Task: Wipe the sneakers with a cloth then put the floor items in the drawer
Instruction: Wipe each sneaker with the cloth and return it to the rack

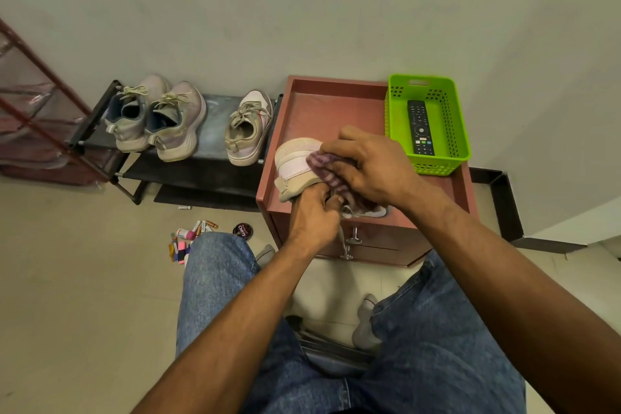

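A pale beige sneaker (pixel 293 163) lies on its side on top of the reddish cabinet (pixel 312 111). My left hand (pixel 312 215) grips its near end at the cabinet's front edge. My right hand (pixel 366 165) presses a purple striped cloth (pixel 324 166) onto the sneaker's side. Three other sneakers stand on the low black rack (pixel 215 175): a greyish pair (pixel 158 118) at the left and a single beige one (pixel 248 128) beside the cabinet. Small floor items (pixel 188 239), markers and tubes, and a round polish tin (pixel 242 231) lie on the tiles left of my knee.
A green plastic basket (pixel 433 165) holding a black remote (pixel 420 128) stands on the cabinet's right side. The cabinet drawers, with metal handles (pixel 353 240), are closed. A red-framed wardrobe (pixel 37 111) stands at far left. My jeans-clad legs fill the foreground.
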